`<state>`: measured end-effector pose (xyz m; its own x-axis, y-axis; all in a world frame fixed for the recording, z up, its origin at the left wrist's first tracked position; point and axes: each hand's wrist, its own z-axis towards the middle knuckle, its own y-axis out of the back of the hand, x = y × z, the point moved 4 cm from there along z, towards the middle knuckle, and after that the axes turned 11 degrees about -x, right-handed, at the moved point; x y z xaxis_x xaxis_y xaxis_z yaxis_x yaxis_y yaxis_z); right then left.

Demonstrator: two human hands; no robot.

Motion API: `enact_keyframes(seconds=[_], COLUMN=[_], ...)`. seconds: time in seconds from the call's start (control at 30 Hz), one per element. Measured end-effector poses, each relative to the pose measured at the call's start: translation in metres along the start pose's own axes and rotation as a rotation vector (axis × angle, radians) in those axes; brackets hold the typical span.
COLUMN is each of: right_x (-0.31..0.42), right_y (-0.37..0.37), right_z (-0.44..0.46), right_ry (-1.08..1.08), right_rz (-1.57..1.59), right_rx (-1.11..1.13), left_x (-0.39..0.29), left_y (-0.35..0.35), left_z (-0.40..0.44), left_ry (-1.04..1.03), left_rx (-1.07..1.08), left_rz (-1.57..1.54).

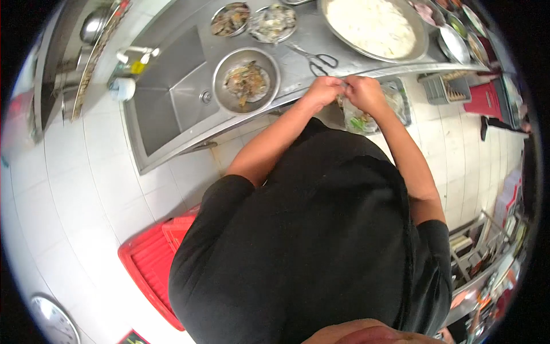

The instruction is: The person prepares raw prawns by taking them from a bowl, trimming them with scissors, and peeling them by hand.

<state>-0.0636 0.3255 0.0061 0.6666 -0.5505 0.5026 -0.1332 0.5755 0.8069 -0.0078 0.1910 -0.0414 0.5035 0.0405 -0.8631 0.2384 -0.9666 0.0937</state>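
My left hand [324,92] and my right hand [365,92] meet at the counter's front edge, fingers pinched together. Between the fingertips shows a bit of a small greyish thing, which looks like a shrimp [344,85]; most of it is hidden. To the left, a large steel bowl [219,94] holds orange-brown shrimp heads and shells. Behind it stand a small bowl of brownish unpeeled shrimp [229,19] and a bowl of pale grey, peeled-looking shrimp [272,23]. Black-handled scissors [318,61] lie on the counter just beyond my hands.
A steel sink [172,100] is at the left. A wide basin [423,49] of white food stands at the back right, with several small bowls beyond. Below my right hand is a bin with a clear bag [395,109]. Red plastic crates [146,264] sit on the floor.
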Motion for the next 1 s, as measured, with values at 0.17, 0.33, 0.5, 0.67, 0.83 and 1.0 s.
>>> enact_keyframes(seconds=[0.17, 0.33, 0.5, 0.67, 0.83, 1.0], right_x=[-0.031, -0.033, -0.011, -0.024, -0.053, -0.055], right_y=[-0.025, -0.033, -0.005, -0.009, -0.035, -0.038], right_z=[-0.011, -0.026, -0.022, -0.025, -0.042, -0.051], right_ry=[-0.283, -0.469, -0.354, -0.380, -0.643, -0.845], right_rz=[0.399, 0.651, 0.310, 0.328, 0.830, 1.250], right_rx=[-0.089, -0.153, -0.205, -0.198, -0.163, -0.173], left_x=[0.007, 0.004, -0.002, 0.000, -0.006, -0.007], left_y=[0.000, 0.001, -0.005, -0.009, -0.010, -0.012], left_z=[0.004, 0.002, 0.000, 0.005, 0.003, 0.007], left_ry=[-0.089, -0.127, -0.192, -0.195, -0.167, -0.248], left_rx=[0.050, -0.040, -0.015, 0.015, 0.080, 0.097], left_rz=[-0.097, -0.148, -0.097, -0.120, -0.085, -0.107])
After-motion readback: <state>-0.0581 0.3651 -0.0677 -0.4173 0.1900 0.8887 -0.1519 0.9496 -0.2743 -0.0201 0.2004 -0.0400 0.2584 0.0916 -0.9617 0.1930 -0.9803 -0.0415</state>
